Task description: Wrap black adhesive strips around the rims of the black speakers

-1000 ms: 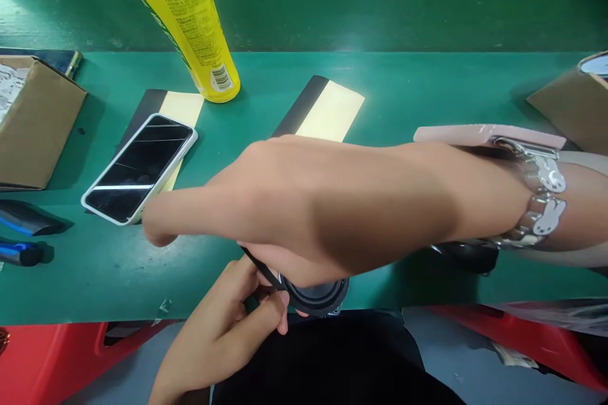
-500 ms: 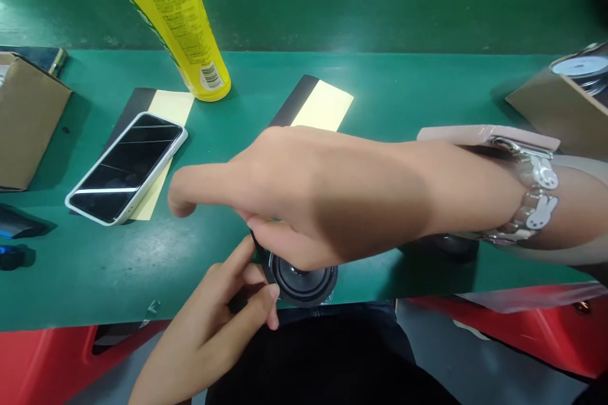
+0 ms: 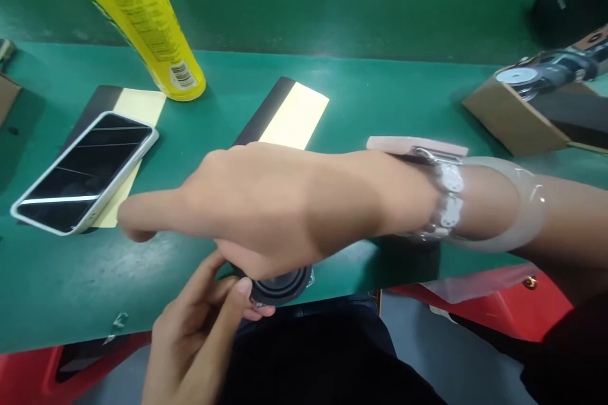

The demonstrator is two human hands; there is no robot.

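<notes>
Your left hand (image 3: 199, 329) slid up beside the round speaker (image 3: 280, 285); your right hand (image 3: 266, 209) gripped it, one finger pointing.

The right hand (image 3: 266, 209) is bare, its wrist ringed by a silver link bracelet (image 3: 444, 202) with rabbit charms and a clear bangle (image 3: 527, 209). The left hand (image 3: 194, 342) is bare. Black clothing (image 3: 327, 361) below.

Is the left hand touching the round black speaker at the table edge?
Touching: the head view shows the left hand fingertips pressed against the rim of the black speaker.
</notes>
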